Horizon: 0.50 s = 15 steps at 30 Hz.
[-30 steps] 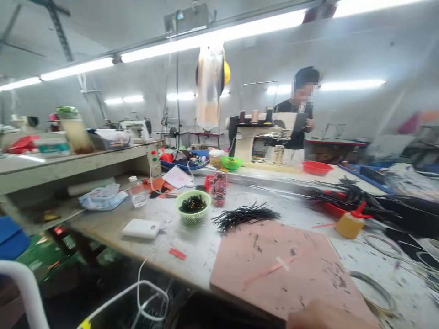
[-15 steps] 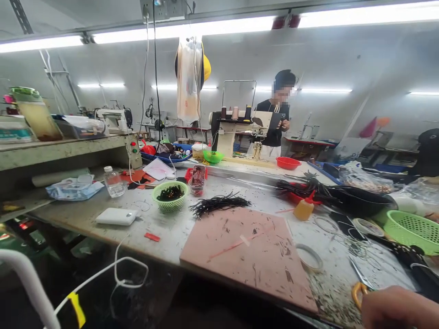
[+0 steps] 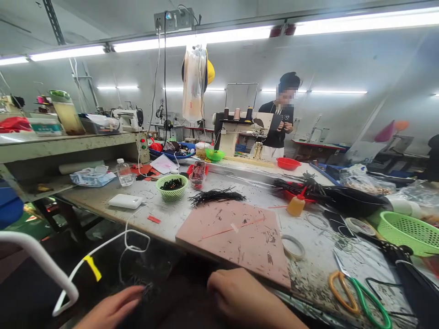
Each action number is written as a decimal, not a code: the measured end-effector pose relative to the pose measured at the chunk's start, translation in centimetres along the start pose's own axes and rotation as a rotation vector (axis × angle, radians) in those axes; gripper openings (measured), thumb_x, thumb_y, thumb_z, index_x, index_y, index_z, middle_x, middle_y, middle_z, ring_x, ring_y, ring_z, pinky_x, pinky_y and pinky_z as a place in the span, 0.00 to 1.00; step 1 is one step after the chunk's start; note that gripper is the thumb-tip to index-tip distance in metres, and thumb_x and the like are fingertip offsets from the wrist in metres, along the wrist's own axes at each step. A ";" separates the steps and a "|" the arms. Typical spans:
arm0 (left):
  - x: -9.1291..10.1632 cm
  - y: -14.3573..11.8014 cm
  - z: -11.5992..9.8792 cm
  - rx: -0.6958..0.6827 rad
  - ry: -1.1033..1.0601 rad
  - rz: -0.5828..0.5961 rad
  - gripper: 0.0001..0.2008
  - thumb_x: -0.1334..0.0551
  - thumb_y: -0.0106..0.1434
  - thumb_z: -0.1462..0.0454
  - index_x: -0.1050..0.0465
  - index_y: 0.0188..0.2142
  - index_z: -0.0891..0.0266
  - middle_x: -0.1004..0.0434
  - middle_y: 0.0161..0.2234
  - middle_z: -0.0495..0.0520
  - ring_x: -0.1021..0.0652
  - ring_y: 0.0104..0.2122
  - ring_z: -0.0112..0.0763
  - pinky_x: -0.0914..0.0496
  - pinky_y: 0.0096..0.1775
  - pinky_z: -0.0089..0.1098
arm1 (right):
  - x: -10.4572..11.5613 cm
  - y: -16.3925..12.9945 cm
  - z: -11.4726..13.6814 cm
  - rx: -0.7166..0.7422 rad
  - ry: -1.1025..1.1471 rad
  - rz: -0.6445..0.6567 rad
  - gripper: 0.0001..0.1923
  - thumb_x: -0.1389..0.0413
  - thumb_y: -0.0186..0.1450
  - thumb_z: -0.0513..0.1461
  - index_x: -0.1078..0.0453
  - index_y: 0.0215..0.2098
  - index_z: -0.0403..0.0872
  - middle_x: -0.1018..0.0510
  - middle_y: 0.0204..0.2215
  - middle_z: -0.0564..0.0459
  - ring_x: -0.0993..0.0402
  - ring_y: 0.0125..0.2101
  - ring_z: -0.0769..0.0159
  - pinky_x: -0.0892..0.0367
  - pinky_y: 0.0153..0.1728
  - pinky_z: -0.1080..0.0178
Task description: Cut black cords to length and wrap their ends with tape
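Low in the view, over the dark area before the table, my left hand (image 3: 115, 307) reaches in with its fingers stretched out and nothing visible in them. My right hand (image 3: 238, 292) is beside the front edge of the pinkish board (image 3: 233, 237), its fingers curled inward; anything inside them is hidden. Black scraps dot the board, and a bundle of thin black strips (image 3: 217, 196) lies along its far edge. To the right rest scissors (image 3: 343, 290) with one orange and one green handle. A tape roll (image 3: 293, 247) lies by the board's right edge.
A green basket (image 3: 172, 194) of black pieces, a phone (image 3: 198, 173), a white power bank (image 3: 125, 201) and a glue bottle (image 3: 297, 204) stand on the table. A white tube frame (image 3: 37, 256) is at lower left. Behind a sewing machine (image 3: 229, 137) stands a person (image 3: 279, 123).
My right hand has moved from beside the scissors at lower right to the board's front edge. My left hand has come into view. The camera has turned slightly.
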<state>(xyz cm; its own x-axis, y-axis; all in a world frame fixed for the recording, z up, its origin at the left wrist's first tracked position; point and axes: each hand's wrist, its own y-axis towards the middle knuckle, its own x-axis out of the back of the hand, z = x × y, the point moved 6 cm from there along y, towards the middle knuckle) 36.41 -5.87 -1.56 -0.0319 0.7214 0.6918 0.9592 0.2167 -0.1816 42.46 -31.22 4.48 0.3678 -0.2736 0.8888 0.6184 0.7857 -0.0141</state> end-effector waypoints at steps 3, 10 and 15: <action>-5.5 1.1 -7.7 -0.261 -0.303 0.390 0.22 0.42 0.55 0.53 0.32 0.48 0.55 0.27 0.47 0.51 0.31 0.49 0.41 0.40 0.51 0.37 | -0.7 1.1 1.8 0.123 0.081 -0.026 0.11 0.53 0.59 0.35 0.31 0.36 0.48 0.23 0.35 0.54 0.28 0.33 0.67 0.39 0.32 0.69; -9.7 2.0 -14.5 -0.255 -0.356 0.506 0.13 0.40 0.51 0.57 0.26 0.33 0.62 0.22 0.31 0.52 0.26 0.35 0.39 0.34 0.38 0.33 | 1.5 -1.9 -4.4 -0.198 0.414 -0.294 0.03 0.46 0.53 0.34 0.30 0.27 0.46 0.25 0.25 0.56 0.31 0.28 0.69 0.40 0.29 0.69; -8.2 3.0 -12.5 -0.181 -0.359 0.386 0.11 0.40 0.50 0.57 0.27 0.27 0.62 0.25 0.24 0.49 0.28 0.28 0.34 0.36 0.32 0.30 | 1.0 -3.0 -7.8 -0.274 0.604 -0.426 0.02 0.46 0.52 0.35 0.32 0.25 0.45 0.26 0.25 0.53 0.31 0.29 0.65 0.38 0.33 0.64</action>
<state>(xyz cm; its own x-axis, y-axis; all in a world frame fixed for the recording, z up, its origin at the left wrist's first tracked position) 43.06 -19.36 0.98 0.2678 0.9118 0.3113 0.9523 -0.2013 -0.2295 46.36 -38.17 1.81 0.3260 -0.8362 0.4410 0.9111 0.4024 0.0895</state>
